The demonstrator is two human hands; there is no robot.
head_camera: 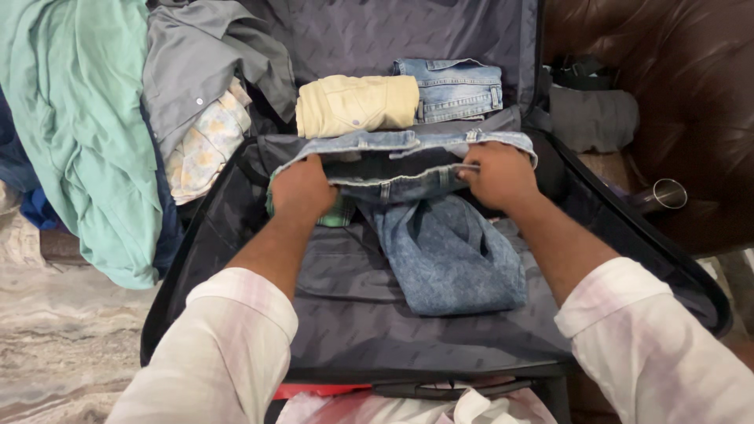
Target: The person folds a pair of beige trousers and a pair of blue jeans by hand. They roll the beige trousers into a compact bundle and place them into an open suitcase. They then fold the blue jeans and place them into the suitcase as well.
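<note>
A pair of light blue jeans point(448, 251) lies in the near half of an open dark grey suitcase point(353, 330), waistband toward the hinge. My left hand point(302, 191) grips the waistband at its left end. At the right end my right hand point(495, 174) holds the same waistband. A bit of green checked cloth point(339, 215) shows under my left hand. In the far half sit a folded cream garment point(357, 104) and a folded pair of blue denim point(457, 89), side by side.
A heap of clothes lies at the left: a mint green garment point(82, 126), a grey shirt point(200, 59) and a pale floral piece point(206, 145). A brown leather seat point(675, 86) stands at the right with a steel cup point(666, 194) beside it. Marbled floor point(63, 345) shows bottom left.
</note>
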